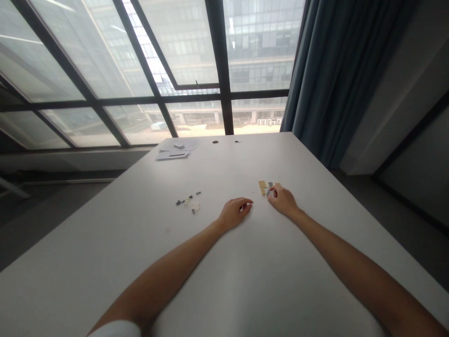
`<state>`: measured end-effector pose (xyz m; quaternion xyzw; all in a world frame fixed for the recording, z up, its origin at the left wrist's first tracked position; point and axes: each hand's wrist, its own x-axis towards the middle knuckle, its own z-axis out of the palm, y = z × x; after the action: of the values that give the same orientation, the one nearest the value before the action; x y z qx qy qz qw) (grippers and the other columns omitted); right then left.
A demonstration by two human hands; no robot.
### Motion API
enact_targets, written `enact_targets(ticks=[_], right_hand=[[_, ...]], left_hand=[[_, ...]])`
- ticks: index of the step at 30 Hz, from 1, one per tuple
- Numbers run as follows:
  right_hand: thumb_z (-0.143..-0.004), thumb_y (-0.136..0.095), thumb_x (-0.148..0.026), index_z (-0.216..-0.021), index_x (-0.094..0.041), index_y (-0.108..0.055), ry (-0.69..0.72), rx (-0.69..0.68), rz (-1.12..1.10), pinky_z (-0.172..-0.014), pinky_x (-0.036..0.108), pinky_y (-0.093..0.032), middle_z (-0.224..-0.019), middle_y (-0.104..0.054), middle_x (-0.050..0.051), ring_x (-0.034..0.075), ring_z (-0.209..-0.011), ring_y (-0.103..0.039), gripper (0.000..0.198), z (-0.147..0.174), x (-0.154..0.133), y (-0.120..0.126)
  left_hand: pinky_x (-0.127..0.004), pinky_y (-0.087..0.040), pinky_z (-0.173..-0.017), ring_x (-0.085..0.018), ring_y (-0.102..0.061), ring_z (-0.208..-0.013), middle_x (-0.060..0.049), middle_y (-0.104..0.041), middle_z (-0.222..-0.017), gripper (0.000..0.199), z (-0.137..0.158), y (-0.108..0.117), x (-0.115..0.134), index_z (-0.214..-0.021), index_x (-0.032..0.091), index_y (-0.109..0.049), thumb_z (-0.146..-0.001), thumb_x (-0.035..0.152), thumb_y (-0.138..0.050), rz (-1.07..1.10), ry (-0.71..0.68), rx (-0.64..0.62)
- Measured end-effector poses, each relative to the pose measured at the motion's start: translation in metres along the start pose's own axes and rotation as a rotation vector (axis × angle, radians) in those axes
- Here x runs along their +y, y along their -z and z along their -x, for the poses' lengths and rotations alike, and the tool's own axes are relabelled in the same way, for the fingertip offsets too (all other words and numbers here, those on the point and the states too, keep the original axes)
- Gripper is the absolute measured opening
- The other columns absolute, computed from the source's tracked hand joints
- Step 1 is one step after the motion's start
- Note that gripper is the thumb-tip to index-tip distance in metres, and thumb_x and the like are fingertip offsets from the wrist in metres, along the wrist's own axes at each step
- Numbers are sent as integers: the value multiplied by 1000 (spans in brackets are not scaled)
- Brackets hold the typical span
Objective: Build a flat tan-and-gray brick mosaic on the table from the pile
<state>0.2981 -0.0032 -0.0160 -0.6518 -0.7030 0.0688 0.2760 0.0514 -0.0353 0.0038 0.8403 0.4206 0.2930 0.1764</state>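
Above the table's right middle, a flat group of small tan, white and grey pieces (262, 184) lies together like tiles in a block. My right hand (283, 200) is at its near edge, thumb and fingertips pinched on a small grey piece (268, 192); the hand covers part of the group. To the left, my left hand (234, 214) rests on the table with its fingers loosely bent and a gap between thumb and forefinger. Nothing shows in it. Further left, several loose small pieces (188, 201), dark grey and cream, lie scattered. Their exact kind is too small to tell.
The white table (224, 271) reaches to the windows. Papers (173, 155) with a small white object (178, 146) and a dark pen-like stick (176, 155) lie at its far left. Two dark round holes (215, 142) are near the far edge. A blue curtain (326, 84) hangs at right.
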Motion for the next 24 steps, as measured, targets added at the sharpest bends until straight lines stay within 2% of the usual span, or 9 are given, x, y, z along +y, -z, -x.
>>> enact_targets(ticks=[5,14,19,24], right_hand=[[-83,-66,-29,-101,-18,-65,-24,35,18,-62,25,-31,-74,-63,-1,14,-65,-55,21,1,-1,-1],[-82,-66,-28,-92,-19,-64,-28,45,6,-63,25,-32,-76,-63,-1,13,-66,-54,14,3,-3,0],[-83,-65,-25,-102,-18,-67,20,55,-1,-66,24,-36,-81,-65,0,14,-70,-57,21,5,-2,2],[-87,-60,-23,-111,-24,-73,119,46,17,-75,24,-42,-96,-68,2,15,-82,-62,28,8,1,0]], left_hand=[[-21,-43,-68,-10,-56,-66,-2,-72,-84,27,0,0,-1,-108,19,-74,-94,25,-52,-4,1,-7],[-21,-45,-70,-10,-57,-68,-2,-74,-88,28,-1,-1,0,-110,20,-74,-93,24,-52,-16,10,-18],[-21,-44,-69,-10,-57,-67,-2,-73,-88,27,-1,-1,0,-108,20,-74,-93,24,-51,-3,-10,-3],[-21,-45,-69,-10,-57,-67,-2,-74,-87,27,-1,-3,-1,-108,21,-75,-93,23,-52,2,-18,4]])
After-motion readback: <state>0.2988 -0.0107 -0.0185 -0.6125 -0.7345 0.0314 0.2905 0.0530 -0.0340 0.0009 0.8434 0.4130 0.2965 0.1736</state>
